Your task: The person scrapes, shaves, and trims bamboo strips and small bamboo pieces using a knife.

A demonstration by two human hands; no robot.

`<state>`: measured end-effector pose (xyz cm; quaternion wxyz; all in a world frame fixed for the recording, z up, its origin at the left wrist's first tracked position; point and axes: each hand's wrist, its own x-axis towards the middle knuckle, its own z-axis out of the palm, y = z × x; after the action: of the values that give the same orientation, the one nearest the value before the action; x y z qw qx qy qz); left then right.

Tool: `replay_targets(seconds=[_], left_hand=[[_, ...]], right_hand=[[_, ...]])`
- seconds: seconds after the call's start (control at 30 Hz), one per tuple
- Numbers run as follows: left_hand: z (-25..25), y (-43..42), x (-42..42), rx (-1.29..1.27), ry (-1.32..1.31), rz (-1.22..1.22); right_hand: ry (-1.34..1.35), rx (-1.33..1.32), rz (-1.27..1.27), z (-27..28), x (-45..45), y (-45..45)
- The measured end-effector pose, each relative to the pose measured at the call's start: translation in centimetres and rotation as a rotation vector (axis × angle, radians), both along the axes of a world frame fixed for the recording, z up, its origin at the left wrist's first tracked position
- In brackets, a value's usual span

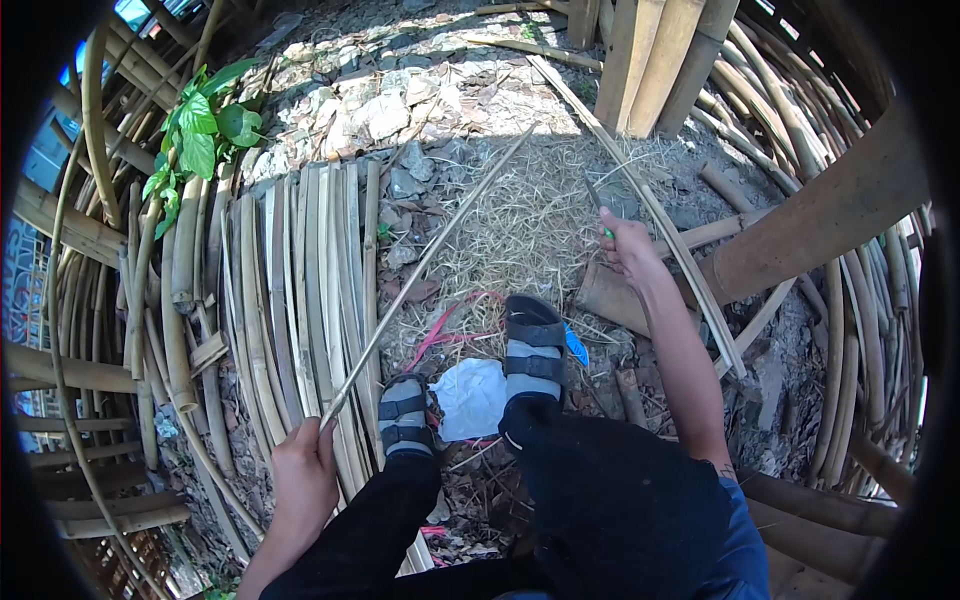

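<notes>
In close, the left hand [303, 480] was pinching the near end of a thin bamboo strip [440, 240], slanting forward! The right hand [632, 245] gripped a knife [593, 192], blade apart from the strip; pale shavings [530, 215] littered the ground, split bamboo lengths [283, 290] lining the left.
</notes>
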<state>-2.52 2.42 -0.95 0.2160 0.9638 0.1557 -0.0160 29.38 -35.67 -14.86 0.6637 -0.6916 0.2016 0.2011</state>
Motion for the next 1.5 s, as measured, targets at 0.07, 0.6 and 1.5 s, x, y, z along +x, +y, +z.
replay_targets(seconds=[0.07, 0.6, 1.5], left_hand=[[-0.2, 0.3, -0.1, 0.035, -0.011, 0.002], [-0.7, -1.4, 1.5, -0.157, 0.055, 0.076], [-0.4, -2.2, 2.2, 0.001, -0.076, 0.011]], right_hand=[[-0.035, 0.045, 0.015, 0.4, -1.1, 0.5], [-1.003, -0.220, 0.855, 3.9, -15.5, 16.8], [-1.375, -0.692, 0.650, 4.2, -11.6, 16.6]])
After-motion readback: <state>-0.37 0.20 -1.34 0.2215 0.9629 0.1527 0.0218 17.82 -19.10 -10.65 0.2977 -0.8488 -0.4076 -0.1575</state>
